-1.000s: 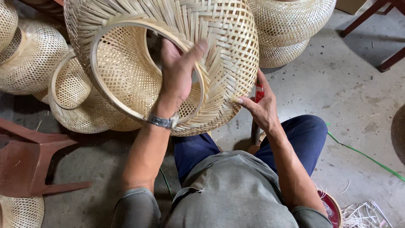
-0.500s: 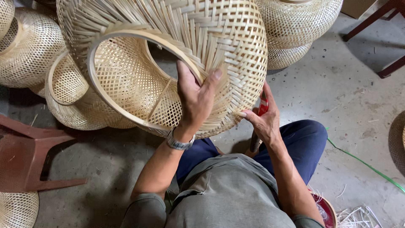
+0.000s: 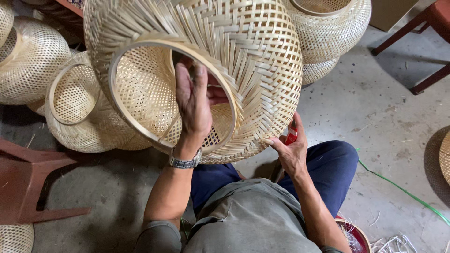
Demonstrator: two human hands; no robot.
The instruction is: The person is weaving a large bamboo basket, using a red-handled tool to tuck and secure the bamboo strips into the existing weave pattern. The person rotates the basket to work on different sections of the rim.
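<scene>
A large round woven bamboo basket (image 3: 243, 61) is held tilted above my lap, its ringed opening (image 3: 140, 126) facing me. My left hand (image 3: 194, 105), a metal watch on its wrist, reaches across the ring with the fingers curled into the opening. My right hand (image 3: 290, 147) supports the basket's lower right side, thumb against the weave, and holds a small red-handled tool (image 3: 291, 136) against the palm.
Several similar woven baskets lie around: (image 3: 28, 61) at far left, (image 3: 79, 112) behind the held one, (image 3: 333, 28) at top right. A reddish-brown plastic stool (image 3: 28, 187) lies at left. Chair legs (image 3: 422, 47) stand at top right. A green cord (image 3: 403, 192) crosses the concrete floor.
My left hand slid from the rim's right side up over the ring and into the opening. The basket turned and came nearer. My right hand stayed under its lower right.
</scene>
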